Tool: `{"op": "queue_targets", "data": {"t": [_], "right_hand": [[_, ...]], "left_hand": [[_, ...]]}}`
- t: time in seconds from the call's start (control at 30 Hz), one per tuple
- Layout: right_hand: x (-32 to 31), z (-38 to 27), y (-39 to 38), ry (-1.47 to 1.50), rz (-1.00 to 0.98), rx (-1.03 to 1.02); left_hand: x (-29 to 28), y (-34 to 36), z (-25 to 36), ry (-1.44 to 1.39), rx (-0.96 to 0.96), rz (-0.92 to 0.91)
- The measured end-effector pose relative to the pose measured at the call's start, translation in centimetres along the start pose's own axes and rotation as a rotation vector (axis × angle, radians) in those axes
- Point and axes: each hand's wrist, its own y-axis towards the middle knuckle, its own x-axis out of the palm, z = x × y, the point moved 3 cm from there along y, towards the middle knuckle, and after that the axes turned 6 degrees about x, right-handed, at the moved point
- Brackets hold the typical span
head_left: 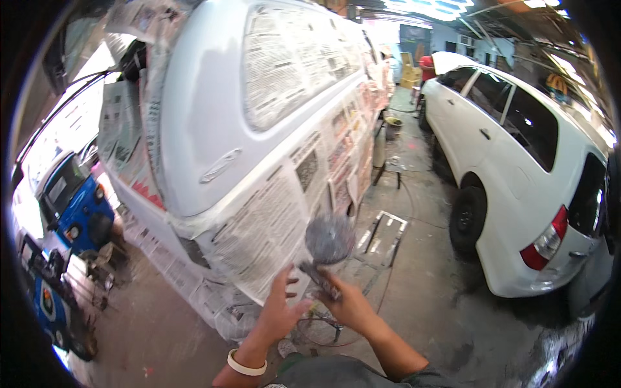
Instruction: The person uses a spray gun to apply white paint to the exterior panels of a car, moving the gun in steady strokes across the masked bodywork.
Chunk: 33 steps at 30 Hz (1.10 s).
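Note:
In front of me my right hand (350, 302) is closed around a dark spray gun (319, 279) topped by a round grey cup (330, 238). Just left of it, my left hand (282, 309) has its fingers apart and holds nothing; a light band circles that wrist. Both hands are beside a vehicle body (200, 123) with a pale grey, matte upper panel. Newspaper (259, 226) covers its lower side, and more paper masks its window (297, 61). Blur hides the gun's fine details.
A white car (491, 129) stands to the right. Between the vehicles are a low metal frame (383, 239), a small stand (396, 167) with a bucket (392, 126), and a thin hose (388, 291) on the floor. Blue vehicles (77, 210) are at left; a person in red (427, 67) is far back.

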Motion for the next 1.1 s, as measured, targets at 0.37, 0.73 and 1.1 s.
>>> {"op": "queue_targets", "data": {"t": [0.37, 0.73, 1.1], "right_hand": [[3.3, 17.4, -17.7, -0.086, 0.173, 0.506], [2.3, 21.4, -25.5, -0.009, 0.466, 0.767], [1.1, 19.3, -25.8, 0.035, 0.458, 0.857]], "left_hand": [[19.1, -1.8, -14.2, -0.120, -0.353, -0.720], [28.1, -2.8, -12.3, -0.030, -0.262, -1.039], [29.1, -3.2, -11.6, 0.007, -0.203, -1.016]]}}
